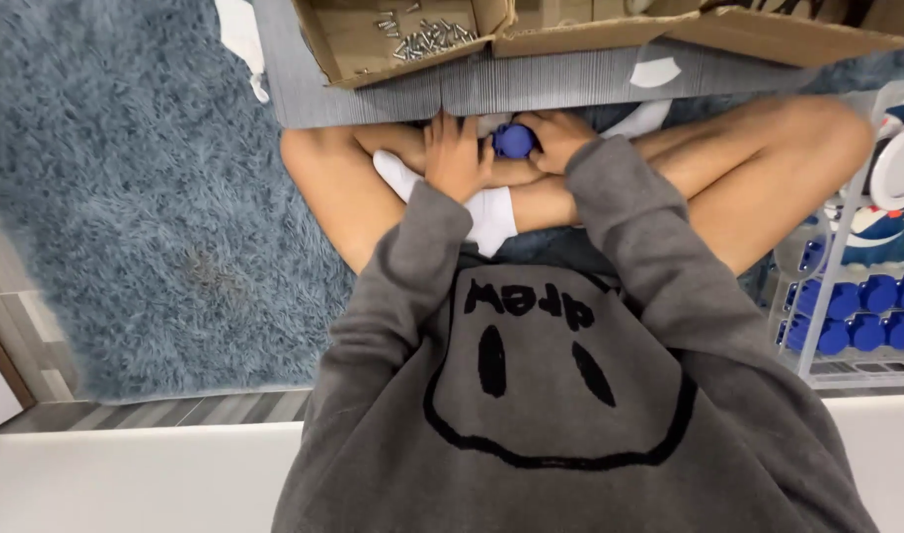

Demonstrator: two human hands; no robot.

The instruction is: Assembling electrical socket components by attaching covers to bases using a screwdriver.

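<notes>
The person sits cross-legged on the blue shag rug (126,197), and low in the lap the left hand (456,158) and right hand (555,136) curl in from either side around a small blue knob-like part (514,140), both closed on it so it stays steady between them. Just beyond lies a grey corrugated sheet (550,84), and past it an open cardboard box (373,44) holding loose metal screws (427,38) stands within arm's reach, while a wire rack (837,286) of similar blue parts (871,311) waits at the right knee.

Shaggy blue rug (126,197) covers floor; on it a grey corrugated sheet (531,84) w/ open cardboard box (412,39) of screws (427,38), wire rack (847,296) at right.
</notes>
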